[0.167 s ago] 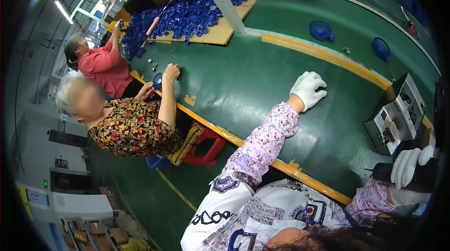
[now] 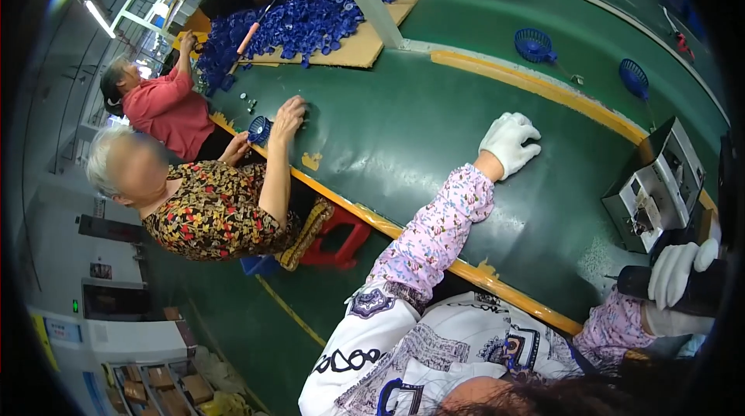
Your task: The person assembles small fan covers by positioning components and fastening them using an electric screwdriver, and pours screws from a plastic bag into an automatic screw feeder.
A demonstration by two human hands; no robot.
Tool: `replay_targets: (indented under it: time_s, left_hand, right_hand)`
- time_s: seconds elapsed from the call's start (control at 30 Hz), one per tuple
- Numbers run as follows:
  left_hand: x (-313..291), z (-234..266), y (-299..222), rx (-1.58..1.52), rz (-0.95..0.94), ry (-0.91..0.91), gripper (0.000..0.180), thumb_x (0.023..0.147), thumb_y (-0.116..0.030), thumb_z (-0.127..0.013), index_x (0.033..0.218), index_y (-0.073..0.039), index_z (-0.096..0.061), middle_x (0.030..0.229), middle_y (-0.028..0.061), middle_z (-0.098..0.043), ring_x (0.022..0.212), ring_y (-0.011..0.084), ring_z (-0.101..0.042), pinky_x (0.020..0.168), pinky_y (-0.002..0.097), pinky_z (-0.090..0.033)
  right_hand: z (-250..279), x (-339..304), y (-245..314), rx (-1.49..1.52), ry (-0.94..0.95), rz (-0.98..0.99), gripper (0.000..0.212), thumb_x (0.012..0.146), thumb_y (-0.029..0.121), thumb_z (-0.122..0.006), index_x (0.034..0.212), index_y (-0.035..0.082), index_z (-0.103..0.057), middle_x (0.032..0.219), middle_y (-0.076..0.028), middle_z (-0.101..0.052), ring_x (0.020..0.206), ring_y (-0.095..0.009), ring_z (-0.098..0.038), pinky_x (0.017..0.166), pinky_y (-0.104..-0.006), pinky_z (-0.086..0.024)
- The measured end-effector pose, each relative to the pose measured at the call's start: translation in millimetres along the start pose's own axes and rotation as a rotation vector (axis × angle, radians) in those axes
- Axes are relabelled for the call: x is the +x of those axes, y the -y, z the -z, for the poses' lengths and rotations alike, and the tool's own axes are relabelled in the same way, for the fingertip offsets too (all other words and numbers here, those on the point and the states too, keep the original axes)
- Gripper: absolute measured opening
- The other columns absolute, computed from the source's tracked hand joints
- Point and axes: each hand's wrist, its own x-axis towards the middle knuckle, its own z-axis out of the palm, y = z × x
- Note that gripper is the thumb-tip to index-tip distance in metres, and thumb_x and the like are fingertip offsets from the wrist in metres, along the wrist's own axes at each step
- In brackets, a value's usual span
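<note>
My left hand, in a white glove, rests on the green tabletop with its fingers apart and slightly bent. Nothing shows in it. At the lower right my right hand, also gloved in white, is wrapped round a black power screwdriver. A thin bit sticks out of the tool toward the left, over the tabletop. The tool's back part is lost in the dark rim of the picture. Just beyond my right hand stands an open metal box with small metal parts in it.
Blue plastic parts lie heaped on cardboard at the far left. Blue baskets lie on the green strip behind a yellow-edged rail. To my left, a co-worker handles a blue basket; another in red sits farther off.
The near co-worker's hand has shifted slightly at the basket, and the farther one has moved an arm. My own hands keep their places; the view has tilted a little.
</note>
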Motion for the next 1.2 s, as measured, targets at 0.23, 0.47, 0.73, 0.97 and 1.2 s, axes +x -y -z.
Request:
replay_targets:
  time_s: [0.23,0.47,0.73,0.97,1.2]
  left_hand:
    - [4,7,5,0.004,0.035,0.029,0.019,0.072,-0.020,-0.067,0.086,-0.007,-0.069,0.095,0.0097,-0.060,0.094,0.0285,-0.053,0.086,0.0359,-0.042]
    - [4,6,2,0.008,0.002,0.006,0.019,0.071,-0.019,-0.067,0.086,-0.007,-0.069,0.094,0.0095,-0.060,0.094,0.0276,-0.053,0.086,0.0356,-0.043]
    - [3,6,-3,0.012,0.049,0.065,0.020,0.072,-0.020,-0.067,0.087,-0.007,-0.068,0.095,0.0095,-0.059,0.095,0.0281,-0.053,0.087,0.0357,-0.042]
    - [1,5,-5,0.025,0.036,0.050,0.020,0.072,-0.020,-0.067,0.087,-0.007,-0.069,0.097,0.0097,-0.060,0.096,0.0281,-0.053,0.087,0.0355,-0.042]
    - [1,7,-7,0.025,0.036,0.052,0.020,0.072,-0.021,-0.067,0.086,-0.007,-0.069,0.098,0.0102,-0.060,0.096,0.0281,-0.053,0.087,0.0358,-0.042]
  right_hand:
    - [-18,7,-14,0.088,-0.002,0.012,0.076,0.063,0.068,-0.068,0.088,0.006,-0.032,0.053,-0.002,-0.046,0.033,-0.011,-0.044,0.030,-0.0183,-0.037]
    - [-15,7,-17,0.070,-0.004,0.042,0.077,0.062,0.070,-0.067,0.088,0.006,-0.032,0.051,-0.001,-0.045,0.033,-0.011,-0.044,0.030,-0.0179,-0.037]
    - [-15,6,-17,0.061,-0.013,0.065,0.078,0.062,0.073,-0.065,0.088,0.007,-0.033,0.049,-0.001,-0.043,0.032,-0.010,-0.043,0.029,-0.0175,-0.036]
    - [-24,3,-17,0.038,-0.087,0.076,0.080,0.061,0.074,-0.064,0.089,0.006,-0.033,0.052,-0.001,-0.044,0.033,-0.010,-0.043,0.031,-0.0165,-0.036]
    - [-26,6,-14,-0.016,-0.103,0.080,0.082,0.060,0.076,-0.063,0.091,0.005,-0.034,0.052,-0.001,-0.043,0.035,-0.010,-0.043,0.032,-0.0165,-0.035]
